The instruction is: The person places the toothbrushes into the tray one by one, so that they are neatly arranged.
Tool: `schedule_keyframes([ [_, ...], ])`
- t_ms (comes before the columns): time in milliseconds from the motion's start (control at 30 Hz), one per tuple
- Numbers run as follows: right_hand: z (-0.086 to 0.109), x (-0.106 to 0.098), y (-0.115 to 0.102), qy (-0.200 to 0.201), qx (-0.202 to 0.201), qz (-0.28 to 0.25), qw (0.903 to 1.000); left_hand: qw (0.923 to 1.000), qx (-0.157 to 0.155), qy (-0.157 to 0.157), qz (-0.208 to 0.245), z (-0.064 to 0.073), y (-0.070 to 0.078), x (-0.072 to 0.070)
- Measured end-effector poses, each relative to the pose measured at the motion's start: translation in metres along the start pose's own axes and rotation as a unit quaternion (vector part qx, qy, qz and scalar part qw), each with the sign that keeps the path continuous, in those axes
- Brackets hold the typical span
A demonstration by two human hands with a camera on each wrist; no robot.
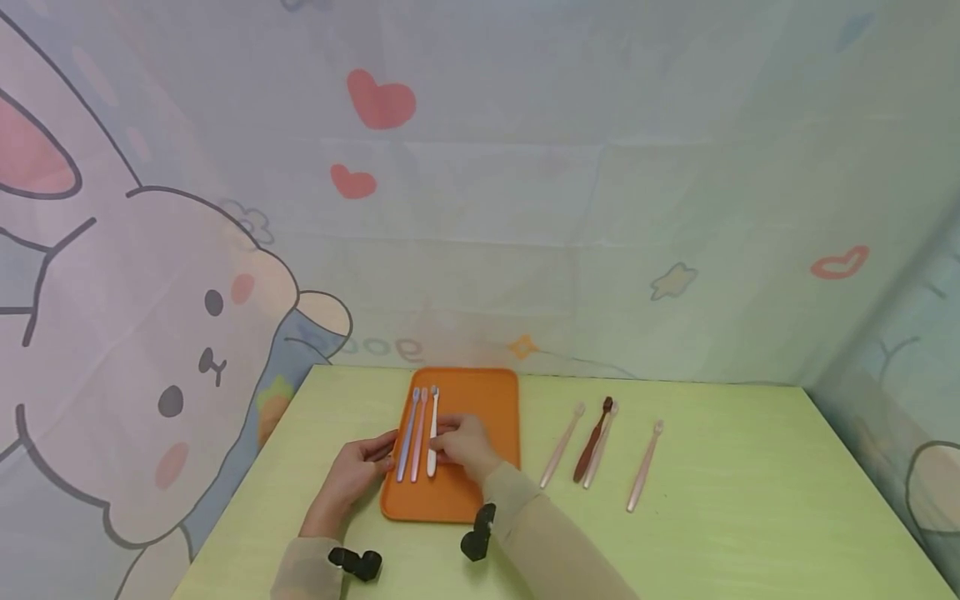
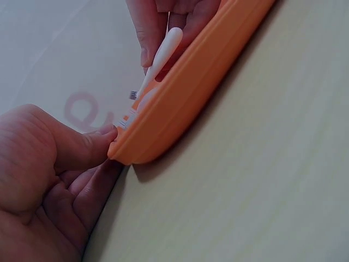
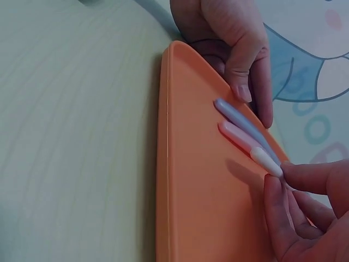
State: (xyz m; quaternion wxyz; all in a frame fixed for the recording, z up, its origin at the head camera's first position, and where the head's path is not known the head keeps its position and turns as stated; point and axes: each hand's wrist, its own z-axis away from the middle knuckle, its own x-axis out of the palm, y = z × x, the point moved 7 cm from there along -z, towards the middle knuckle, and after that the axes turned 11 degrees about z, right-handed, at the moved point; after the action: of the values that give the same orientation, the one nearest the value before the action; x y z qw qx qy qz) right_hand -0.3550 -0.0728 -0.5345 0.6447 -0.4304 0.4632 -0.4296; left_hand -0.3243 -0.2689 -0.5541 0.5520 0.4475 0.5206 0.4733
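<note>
An orange tray (image 1: pixel 491 433) lies on the table with a purple toothbrush (image 1: pixel 408 435) and a pink toothbrush (image 1: pixel 419 437) side by side along its left part. Just right of them, my right hand (image 1: pixel 467 446) pinches a white toothbrush (image 1: pixel 432 433) between thumb and fingers. In the right wrist view the white handle (image 3: pixel 265 161) is lifted over the tray floor and casts a shadow. My left hand (image 1: pixel 356 475) holds the tray's left edge, thumb on the rim (image 2: pixel 117 150) and the other fingers against its outer side.
Right of the tray lie a pale pink toothbrush (image 1: pixel 562 446), a brown toothbrush (image 1: pixel 592 442) beside another pale one (image 1: pixel 601 447), and a separate pink one (image 1: pixel 645 467). A printed cloth (image 1: pixel 480 292) hangs behind the green table (image 1: pixel 750 500).
</note>
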Motion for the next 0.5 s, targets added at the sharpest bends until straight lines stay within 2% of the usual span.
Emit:
schedule_keyframes([
  [233,-0.0004,0.0021,0.0011,0.012,0.001,0.012,0.9999,1.0,-0.003,0.002,-0.008,0.0001,-0.0003,-0.0004],
  [500,-0.0036,0.0042,0.0048,0.021,0.003,0.009,0.9997,1.0,0.001,0.003,0.002,-0.0008,-0.0019,-0.0009],
])
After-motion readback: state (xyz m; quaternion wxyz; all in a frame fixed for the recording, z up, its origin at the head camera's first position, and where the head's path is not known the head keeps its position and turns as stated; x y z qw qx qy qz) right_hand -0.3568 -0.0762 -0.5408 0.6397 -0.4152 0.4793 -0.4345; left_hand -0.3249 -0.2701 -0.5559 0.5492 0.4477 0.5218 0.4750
